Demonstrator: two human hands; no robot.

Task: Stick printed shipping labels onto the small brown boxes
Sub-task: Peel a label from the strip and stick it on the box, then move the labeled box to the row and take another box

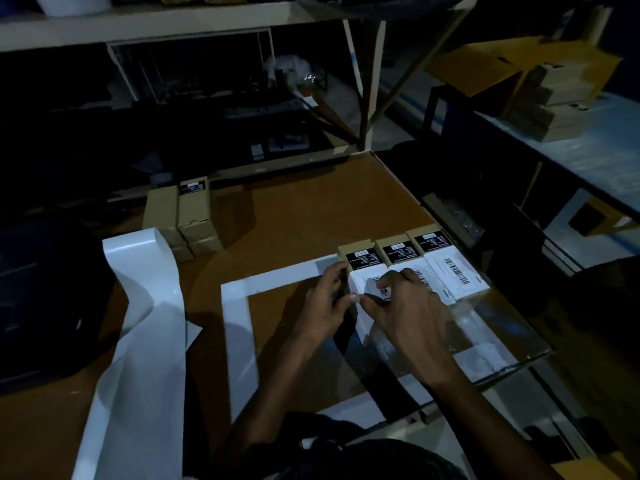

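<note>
Three small brown boxes lie side by side on the brown table (311,209), each with a black sticker at its far end. The right box (446,261) and the middle box (401,252) carry white shipping labels with barcodes. On the left box (360,254) a white shipping label (367,284) lies partly stuck. My left hand (329,303) holds that box's left side, thumb at the label's near edge. My right hand (412,306) presses the label with spread fingers and covers part of the middle box.
A long strip of white label backing (145,306) trails from a black printer (45,299) at the left. A stack of plain brown boxes (183,216) stands at the table's far left. White tape (239,327) frames a square on the table. Shelving rises behind; more boxes (550,109) sit far right.
</note>
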